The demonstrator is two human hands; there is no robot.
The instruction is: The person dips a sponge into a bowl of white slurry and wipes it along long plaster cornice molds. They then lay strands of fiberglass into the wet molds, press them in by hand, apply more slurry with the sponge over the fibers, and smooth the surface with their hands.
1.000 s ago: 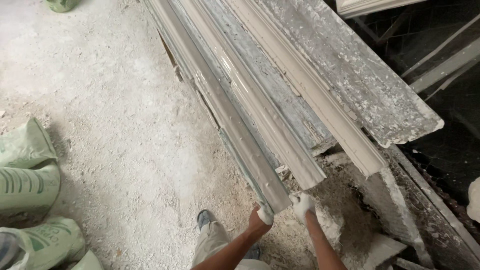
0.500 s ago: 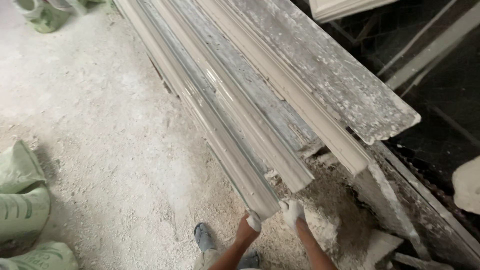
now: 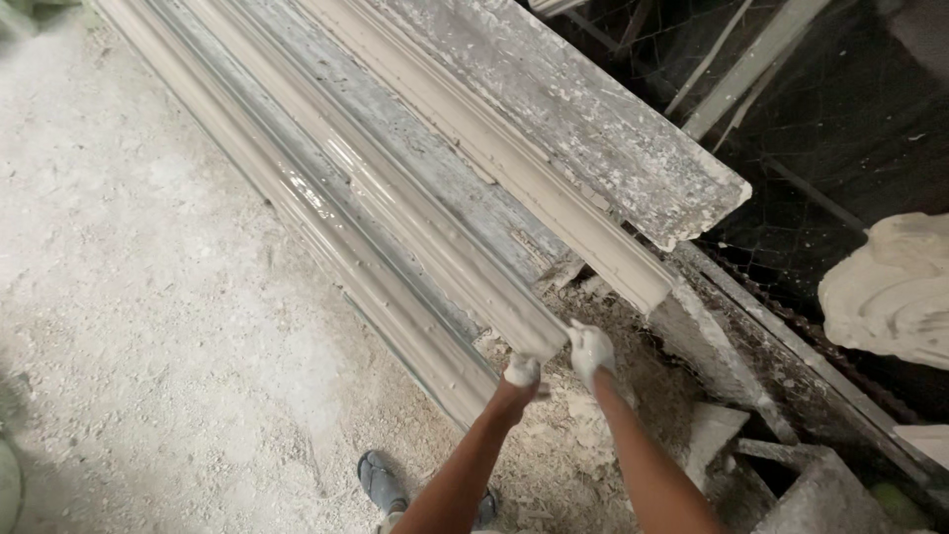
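Observation:
Long wet plaster cornice mouldings (image 3: 395, 247) lie side by side on a rough, plaster-caked bench (image 3: 593, 148), running from the top left down toward me. My left hand (image 3: 521, 373), coated in white plaster, is closed at the near end of one moulding. My right hand (image 3: 590, 350), also plaster-coated, touches the same end from the right with its fingers bunched. Whether either hand grips the moulding or only presses on it is unclear. Another pale moulding (image 3: 554, 208) lies further right on the bench.
A dusty, plaster-strewn floor (image 3: 148, 326) spreads to the left. My sandalled foot (image 3: 381, 483) stands below the moulding ends. A heap of white plaster (image 3: 890, 292) sits at the right over dark wire mesh (image 3: 820, 148). Broken plaster blocks (image 3: 722, 435) lie near the bench end.
The view has shifted right and closer: the green sacks at the left have slid out of sight and the plaster heap has come in. Both hands stay at the moulding's end.

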